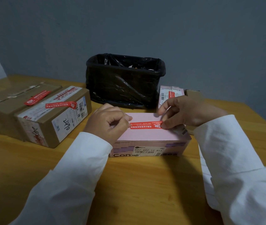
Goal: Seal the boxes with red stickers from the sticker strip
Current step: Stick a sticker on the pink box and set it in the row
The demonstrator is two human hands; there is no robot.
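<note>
Item: pink box (pixel 148 138), on the wooden worktop (pixel 137 184), directly under both grips; barcode label on its near face.

Item: red sticker (pixel 146 125), lying lengthwise across the box top, stretched between the two grips.

Left hand (pixel 108 122): fingers curled, grip pinching the sticker's left end.

Right hand (pixel 182 111): fingertips (pixel 164 125) pressed together on the sticker's right end, at the box's right edge.

Risk, as judged: uneven pressure from the two grips could set the sticker crooked or crease it. If the right end does not fold over the flap edge, the box may stay unsealed. Whether the sticker is fully stuck down cannot be told.

Item: two brown cartons (pixel 36 114), left of the left grip and further back, side by side, each carrying a red sticker on top.

Item: second pink box (pixel 166 95), just beyond the right grip, a red sticker on it, partly hidden.

Item: black-lined bin (pixel 124 82), beyond both grips, against the wall.

Sticker strip: not identifiable in view.
</note>
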